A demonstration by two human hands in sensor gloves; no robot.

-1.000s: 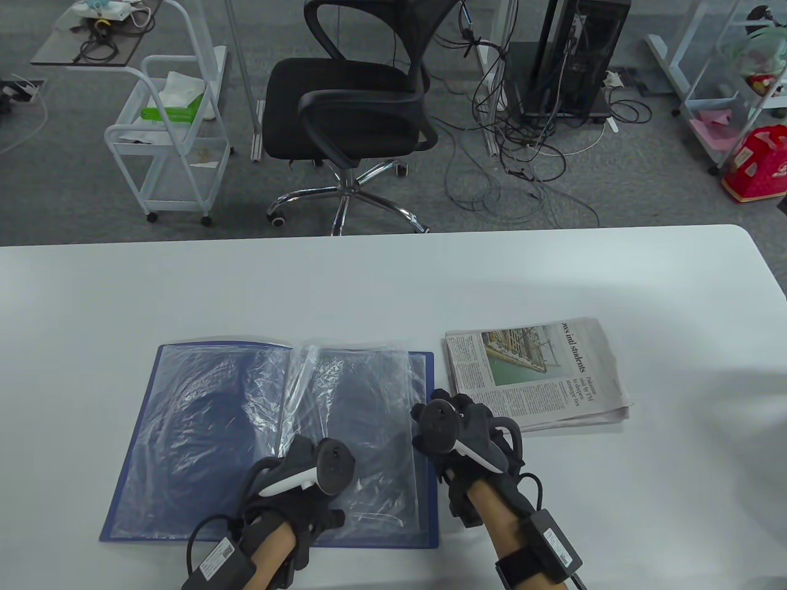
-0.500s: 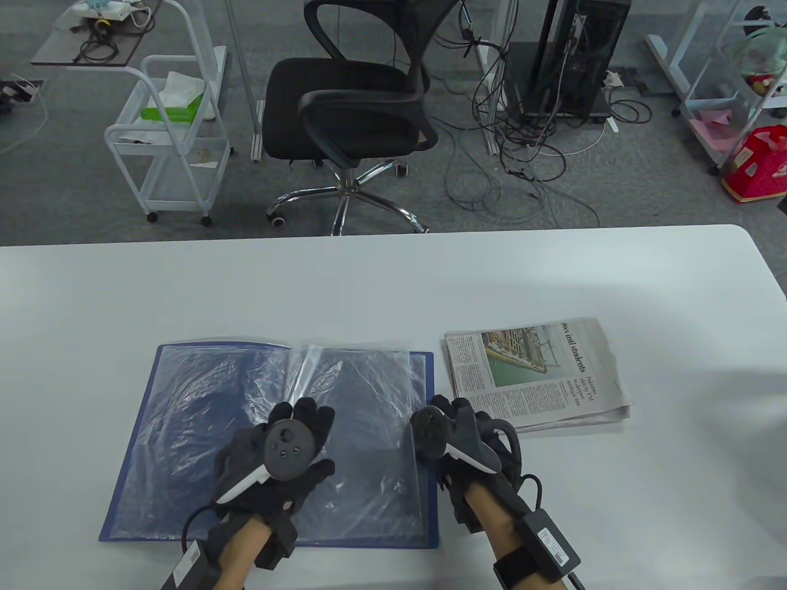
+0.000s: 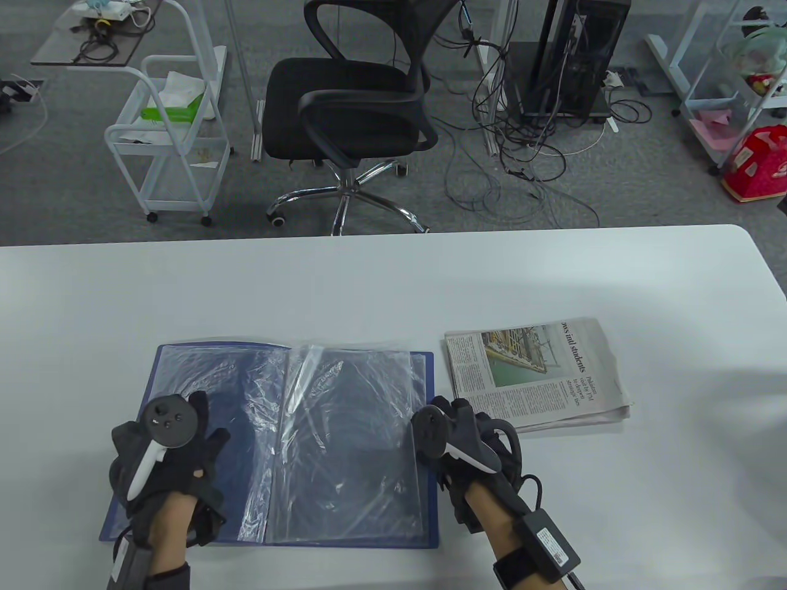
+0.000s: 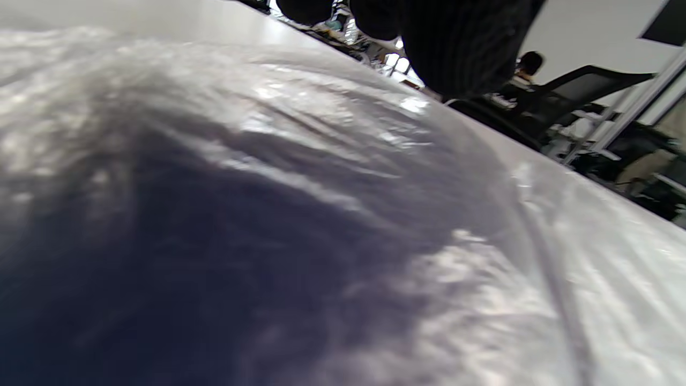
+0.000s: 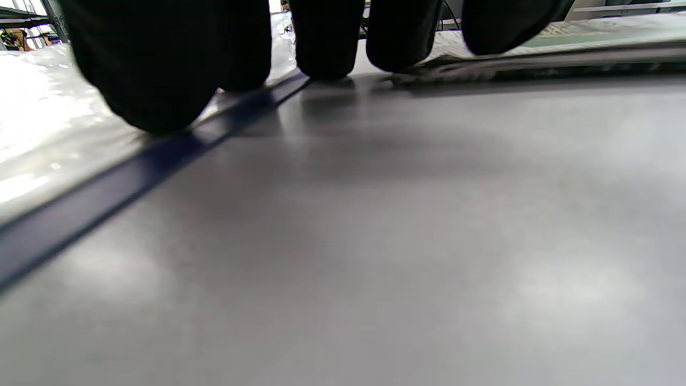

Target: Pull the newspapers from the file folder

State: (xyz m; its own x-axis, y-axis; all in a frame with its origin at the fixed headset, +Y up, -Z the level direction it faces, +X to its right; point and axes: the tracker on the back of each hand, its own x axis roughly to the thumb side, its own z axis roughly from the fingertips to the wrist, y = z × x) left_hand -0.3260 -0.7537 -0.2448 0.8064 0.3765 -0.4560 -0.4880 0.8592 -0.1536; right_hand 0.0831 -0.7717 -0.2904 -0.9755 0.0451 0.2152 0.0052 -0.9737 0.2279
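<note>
A blue file folder [image 3: 344, 442] lies open on the white table [image 3: 369, 283], its clear plastic sleeves crumpled and with no paper visible in them. A folded newspaper [image 3: 535, 369] lies on the table just right of the folder. My left hand [image 3: 175, 430] rests flat on the folder's left page; the left wrist view shows its fingertips [image 4: 461, 48] over shiny plastic [image 4: 321, 214]. My right hand [image 3: 449, 418] rests at the folder's right edge, between folder and newspaper. In the right wrist view its fingertips [image 5: 161, 69] touch down by the blue cover edge [image 5: 107, 187], with the newspaper [image 5: 563, 48] just beyond.
Beyond the table's far edge stand a black office chair [image 3: 356, 104], a white wire cart [image 3: 166, 141] and a computer tower with tangled cables [image 3: 565, 61]. A red bag [image 3: 759, 166] sits at the far right.
My left hand slid from the folder's right page across to the left page. The sleeves now lie flatter. My right hand and the newspaper stayed put.
</note>
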